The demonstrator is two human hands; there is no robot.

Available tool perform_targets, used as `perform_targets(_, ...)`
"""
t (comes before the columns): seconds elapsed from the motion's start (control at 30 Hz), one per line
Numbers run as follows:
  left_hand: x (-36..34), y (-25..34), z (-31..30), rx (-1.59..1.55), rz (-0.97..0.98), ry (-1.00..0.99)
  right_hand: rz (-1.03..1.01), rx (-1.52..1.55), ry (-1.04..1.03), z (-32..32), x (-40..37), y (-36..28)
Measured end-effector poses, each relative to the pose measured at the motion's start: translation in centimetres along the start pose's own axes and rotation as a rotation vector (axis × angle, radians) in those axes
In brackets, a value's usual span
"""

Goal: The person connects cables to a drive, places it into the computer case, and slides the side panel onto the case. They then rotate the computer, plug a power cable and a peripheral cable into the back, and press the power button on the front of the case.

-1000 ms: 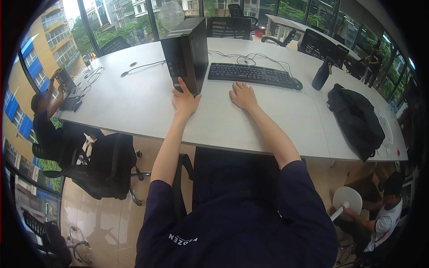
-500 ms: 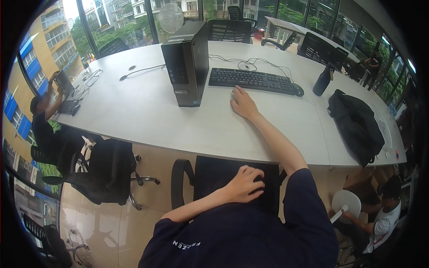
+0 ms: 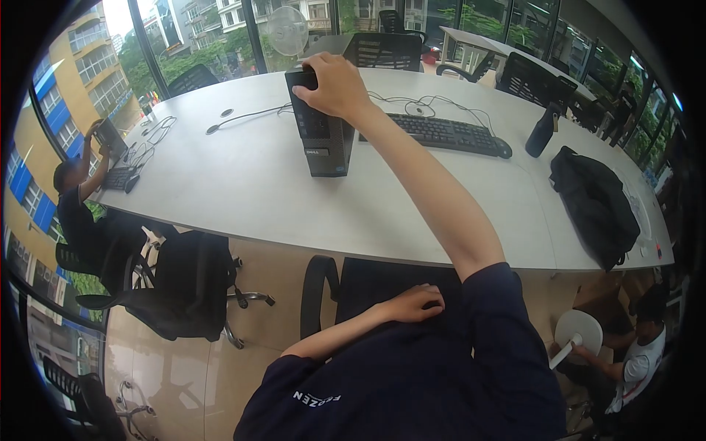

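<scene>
A black Dell computer tower (image 3: 329, 151) stands upright on the white table. My right hand (image 3: 332, 87) grips its upper front edge, the thumb on the front face and the fingers over the top. To the right of the tower, partly behind my forearm, lies a black keyboard (image 3: 441, 135) with a mouse (image 3: 501, 148) at its right end. My left hand (image 3: 414, 303) rests low near my lap, above the dark chair seat. Its fingers are loosely curved, the thumb a little apart, and nothing shows in it.
The white table (image 3: 243, 191) also bears loose cables (image 3: 441, 105), a dark bottle (image 3: 542, 132) and a black bag (image 3: 596, 209). One person (image 3: 81, 191) sits at the left, another (image 3: 636, 353) at lower right holding a white round-based object (image 3: 579, 332). An office chair (image 3: 187, 287) stands at left.
My right hand has moved from in front of the keyboard up and left onto the tower's top. The left hand has shifted slightly, its fingers less spread. The view has shifted a little.
</scene>
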State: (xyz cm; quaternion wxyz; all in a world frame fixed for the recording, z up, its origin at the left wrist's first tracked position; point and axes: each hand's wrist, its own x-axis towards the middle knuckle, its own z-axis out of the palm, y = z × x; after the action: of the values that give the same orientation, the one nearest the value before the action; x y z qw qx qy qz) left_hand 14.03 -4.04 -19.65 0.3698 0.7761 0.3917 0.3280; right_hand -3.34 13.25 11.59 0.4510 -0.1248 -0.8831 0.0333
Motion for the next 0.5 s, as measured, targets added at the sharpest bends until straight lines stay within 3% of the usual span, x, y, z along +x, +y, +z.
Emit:
perform_targets(0.07,0.0,-1.4,1.0,0.037,0.11,0.08,0.04,0.042,0.139,2.0,-0.4,0.3)
perform_targets(0.1,0.0,-1.8,1.2,0.034,0.113,0.079,-0.049,-0.016,0.263,2.8,-0.7,0.6)
perform_targets(0.5,0.8,-2.7,0.6,-0.053,0.141,-0.001,-0.016,-0.028,0.345,3.2,-0.7,-0.2)
